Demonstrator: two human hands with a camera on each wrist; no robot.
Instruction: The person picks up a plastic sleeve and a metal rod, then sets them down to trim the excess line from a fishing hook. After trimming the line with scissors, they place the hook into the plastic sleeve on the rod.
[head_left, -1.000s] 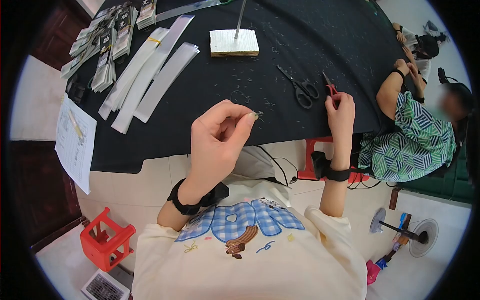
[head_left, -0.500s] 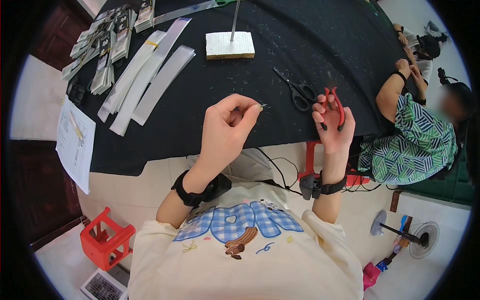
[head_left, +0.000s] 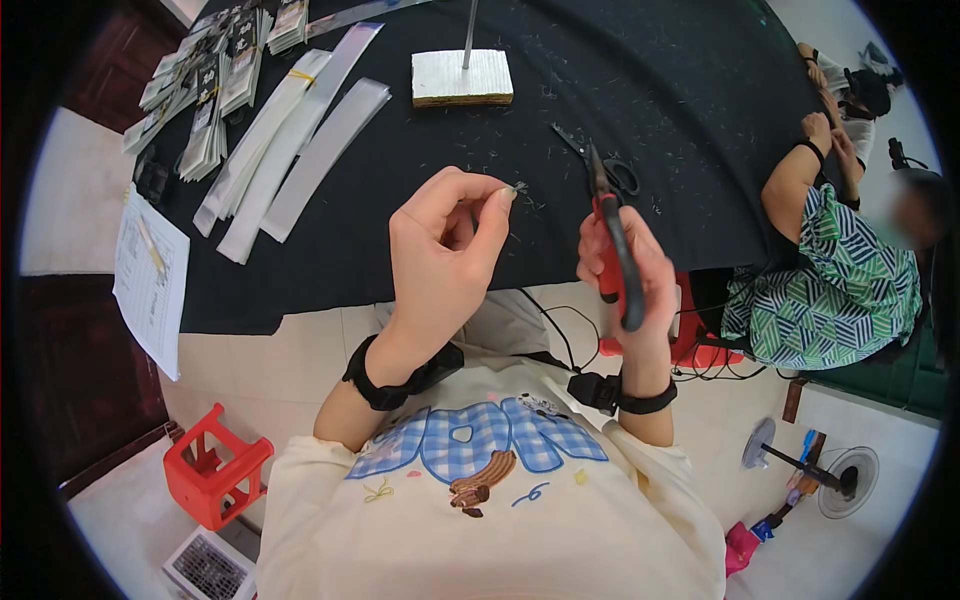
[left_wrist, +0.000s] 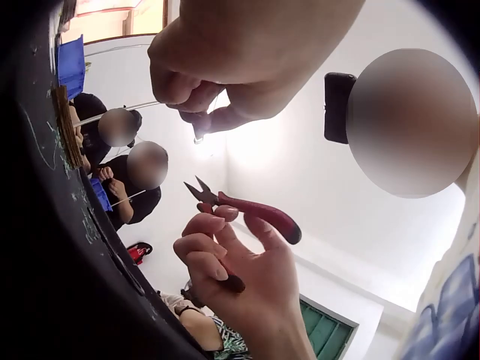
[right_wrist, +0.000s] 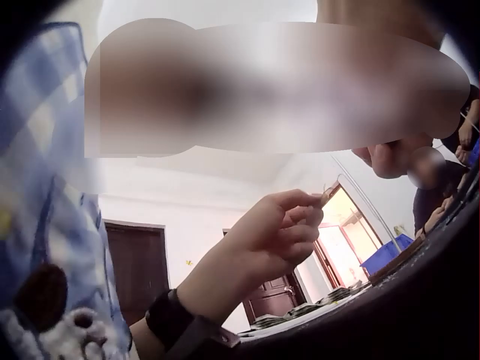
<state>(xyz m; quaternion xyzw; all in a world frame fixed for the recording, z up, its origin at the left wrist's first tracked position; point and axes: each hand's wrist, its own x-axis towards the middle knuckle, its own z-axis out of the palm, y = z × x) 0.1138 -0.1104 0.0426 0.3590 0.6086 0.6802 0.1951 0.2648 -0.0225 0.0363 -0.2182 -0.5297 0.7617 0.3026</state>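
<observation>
Over the front edge of the black table (head_left: 400,230), my left hand (head_left: 505,195) is raised and pinches a tiny dark piece (head_left: 518,187) between thumb and forefinger. The same pinch shows in the left wrist view (left_wrist: 199,124) and the right wrist view (right_wrist: 328,193). Just to its right, my right hand (head_left: 610,265) grips red-handled pliers (head_left: 612,240), whose metal tips (head_left: 592,155) point up and away. In the left wrist view the pliers (left_wrist: 255,211) lie across my curled right fingers, with their tips a short way below the pinched piece.
Black scissors (head_left: 628,178) lie on the table behind the pliers. A white block with an upright rod (head_left: 462,78) stands farther back. Clear sleeves (head_left: 300,140) and stacked packets (head_left: 210,90) lie at the left. Another person (head_left: 830,270) sits at the right; a red stool (head_left: 215,465) stands lower left.
My right hand lifted the red pliers off the table, turned them in its grip and brought them left toward my left hand. My left hand kept its pinch and barely moved.
</observation>
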